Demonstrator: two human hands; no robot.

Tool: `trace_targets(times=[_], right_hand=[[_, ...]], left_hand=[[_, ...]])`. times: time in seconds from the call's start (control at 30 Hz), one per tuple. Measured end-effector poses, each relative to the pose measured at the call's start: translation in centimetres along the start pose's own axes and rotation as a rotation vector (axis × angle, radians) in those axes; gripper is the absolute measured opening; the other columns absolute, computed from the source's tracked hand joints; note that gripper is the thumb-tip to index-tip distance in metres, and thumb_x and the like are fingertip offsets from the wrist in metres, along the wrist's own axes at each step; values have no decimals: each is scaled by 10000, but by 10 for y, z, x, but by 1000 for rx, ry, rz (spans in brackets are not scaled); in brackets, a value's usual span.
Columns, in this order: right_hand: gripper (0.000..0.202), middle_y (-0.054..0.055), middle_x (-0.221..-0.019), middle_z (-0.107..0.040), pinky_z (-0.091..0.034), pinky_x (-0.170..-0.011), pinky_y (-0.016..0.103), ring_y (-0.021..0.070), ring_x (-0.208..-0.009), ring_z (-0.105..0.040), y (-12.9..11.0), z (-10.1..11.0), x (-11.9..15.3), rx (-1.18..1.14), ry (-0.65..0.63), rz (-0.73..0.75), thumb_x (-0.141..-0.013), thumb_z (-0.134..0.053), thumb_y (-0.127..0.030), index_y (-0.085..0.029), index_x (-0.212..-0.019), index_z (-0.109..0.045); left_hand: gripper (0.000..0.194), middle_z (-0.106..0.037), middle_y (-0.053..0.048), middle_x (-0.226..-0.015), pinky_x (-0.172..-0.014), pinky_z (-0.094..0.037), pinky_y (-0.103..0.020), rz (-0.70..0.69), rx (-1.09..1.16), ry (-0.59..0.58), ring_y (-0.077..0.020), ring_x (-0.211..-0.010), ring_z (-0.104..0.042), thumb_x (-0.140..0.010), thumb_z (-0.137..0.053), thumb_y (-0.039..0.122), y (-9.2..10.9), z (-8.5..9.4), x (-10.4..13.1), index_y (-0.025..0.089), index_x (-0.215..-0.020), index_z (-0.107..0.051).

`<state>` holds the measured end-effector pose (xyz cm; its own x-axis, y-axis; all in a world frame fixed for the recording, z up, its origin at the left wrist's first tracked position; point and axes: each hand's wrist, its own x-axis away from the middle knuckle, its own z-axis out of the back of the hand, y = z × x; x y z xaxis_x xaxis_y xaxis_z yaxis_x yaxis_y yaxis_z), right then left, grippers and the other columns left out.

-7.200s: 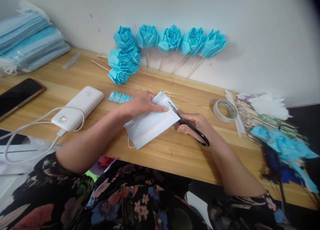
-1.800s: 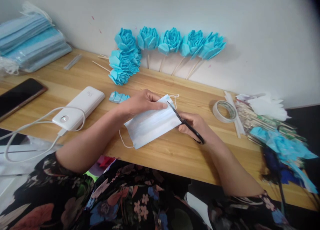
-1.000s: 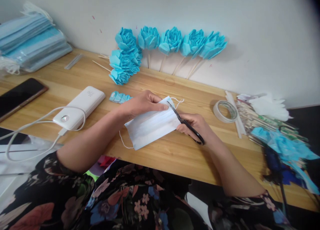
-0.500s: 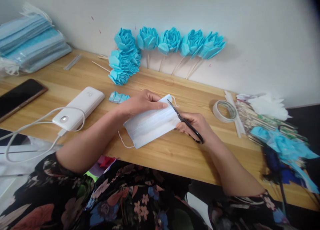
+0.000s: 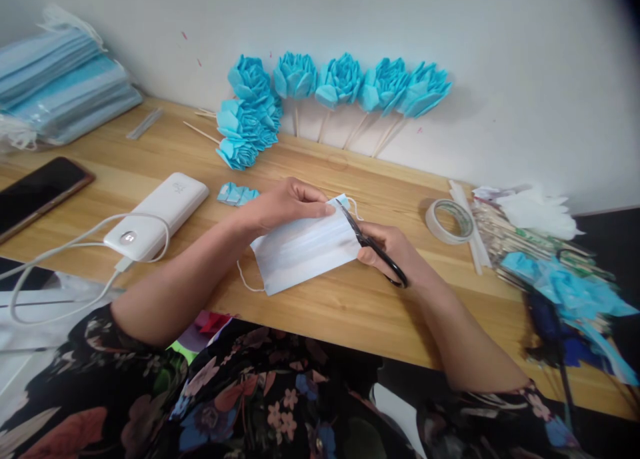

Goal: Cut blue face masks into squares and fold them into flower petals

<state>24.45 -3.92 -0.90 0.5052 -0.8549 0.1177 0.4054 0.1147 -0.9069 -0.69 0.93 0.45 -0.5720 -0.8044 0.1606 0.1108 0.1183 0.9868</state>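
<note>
A pale blue face mask point(image 5: 307, 251) is tilted over the wooden table, with white ear loops at its lower left and upper right corners. My left hand point(image 5: 295, 202) pinches its upper edge between thumb and fingers. Black scissors point(image 5: 383, 256) are gripped in my right hand point(image 5: 387, 246), their blades lying along the mask's right edge near the upper corner. Just left of my left hand lies a small folded blue piece point(image 5: 237, 194).
Blue paper flowers point(image 5: 340, 80) on sticks lean against the wall. A tape roll point(image 5: 449, 221) and a pile of sticks and scraps point(image 5: 543, 229) lie right. To the left are a white power bank point(image 5: 157, 216), a phone point(image 5: 43, 192) and packed masks point(image 5: 60, 86).
The mask has turned slightly, its lower left corner shifting a little. A small flap now shows at its upper right corner by the blades. Both hands have barely moved.
</note>
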Motion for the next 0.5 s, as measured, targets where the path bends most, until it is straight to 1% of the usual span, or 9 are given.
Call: trace_targets(times=[0.1, 0.3, 0.4, 0.5], right_hand=[[654, 55, -858, -641, -440, -637, 263, 167, -745, -551, -1, -2, 0, -31, 0, 3, -775, -665, -757, -148, -1010, -709], [580, 3, -712, -561, -374, -558, 256, 118, -610, -436, -8, -4, -2, -83, 25, 8, -743, -726, -712, -151, -886, -695], [521, -24, -655, -517, -343, -532, 256, 97, -559, -373, -12, -4, -2, -88, 32, 13, -748, -750, -663, -158, -863, -695], [485, -31, -631, -512, -326, -514, 258, 94, -539, -355, -12, -5, -3, -84, 41, 15, -753, -755, -637, -166, -860, -707]], left_hand=[[297, -717, -30, -714, -534, -435, -212, -2, -9, -6, -107, -575, -583, -780, -767, 412, -1, 0, -1, 116, -802, -776], [285, -723, -30, -715, -521, -428, -213, -6, 10, -17, -111, -567, -584, -774, -770, 405, -1, -1, -1, 123, -805, -788], [277, -729, -36, -716, -522, -434, -219, -5, 18, -16, -118, -569, -593, -778, -767, 401, -1, -1, -1, 126, -805, -792], [273, -738, -44, -723, -527, -446, -230, -8, 28, -14, -129, -572, -606, -777, -770, 399, -2, -2, -1, 129, -808, -795]])
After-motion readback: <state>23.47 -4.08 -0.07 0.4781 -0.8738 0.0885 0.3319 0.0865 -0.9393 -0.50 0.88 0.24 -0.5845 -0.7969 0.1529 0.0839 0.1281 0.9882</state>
